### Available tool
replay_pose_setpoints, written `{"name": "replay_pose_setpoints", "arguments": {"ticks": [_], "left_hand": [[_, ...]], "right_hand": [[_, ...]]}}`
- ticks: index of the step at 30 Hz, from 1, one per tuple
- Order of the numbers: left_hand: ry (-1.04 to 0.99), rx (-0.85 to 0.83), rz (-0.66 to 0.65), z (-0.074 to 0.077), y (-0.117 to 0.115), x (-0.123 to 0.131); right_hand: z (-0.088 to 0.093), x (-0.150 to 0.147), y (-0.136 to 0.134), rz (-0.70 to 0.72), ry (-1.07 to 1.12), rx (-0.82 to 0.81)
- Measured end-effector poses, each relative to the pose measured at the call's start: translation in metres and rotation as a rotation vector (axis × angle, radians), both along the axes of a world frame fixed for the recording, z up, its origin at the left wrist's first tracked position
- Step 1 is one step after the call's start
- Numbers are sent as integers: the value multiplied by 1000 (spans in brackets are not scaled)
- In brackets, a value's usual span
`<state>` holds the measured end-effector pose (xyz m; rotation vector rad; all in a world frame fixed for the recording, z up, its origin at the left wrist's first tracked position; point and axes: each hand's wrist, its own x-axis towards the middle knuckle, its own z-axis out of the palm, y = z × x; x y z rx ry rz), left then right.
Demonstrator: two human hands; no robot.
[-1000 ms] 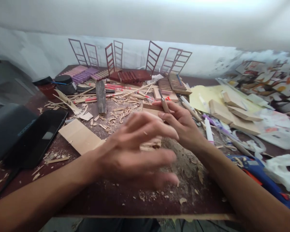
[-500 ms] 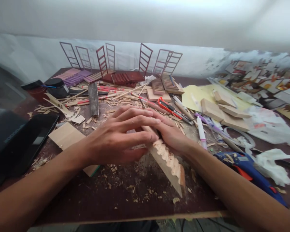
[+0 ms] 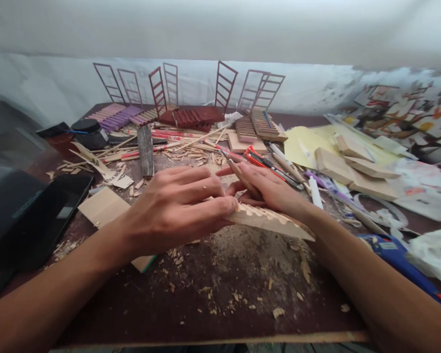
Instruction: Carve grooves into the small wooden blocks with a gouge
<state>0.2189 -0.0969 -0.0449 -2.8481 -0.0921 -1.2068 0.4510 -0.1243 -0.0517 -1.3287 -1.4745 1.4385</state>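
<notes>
A pale wooden piece (image 3: 274,221) with a row of carved notches along its upper edge points toward the right, above the dark table. My left hand (image 3: 183,198) is closed on its left end, thumb and fingers pressed on the wood. Close by on the right, my right hand (image 3: 266,186) is wrapped round a slim wooden-handled tool (image 3: 244,179), whose dark tip points up and to the left. The right wrist is beside the far end of the notched piece. Wood shavings (image 3: 237,296) are scattered on the table below.
Thin sticks, an orange cutter (image 3: 255,157) and a grey wood strip (image 3: 145,151) lie beyond the hands. Small ladder-like frames (image 3: 226,88) stand at the back. Wooden blocks (image 3: 334,165) and a blue glue gun (image 3: 393,252) are right; a black phone (image 3: 64,215) is left.
The notched piece has swung from pointing down toward the table's front edge to pointing right. My hands have parted slightly, and the tool in my right hand now shows.
</notes>
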Motion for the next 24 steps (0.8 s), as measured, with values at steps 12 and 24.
{"name": "replay_pose_setpoints", "arguments": {"ticks": [12,24], "left_hand": [[64,-68,200,-3,5,-6],[47,-611,173,-11,7,-5]], "right_hand": [[3,9,6,-143,175,-67],[-4,14,9,-227,244,131]]}}
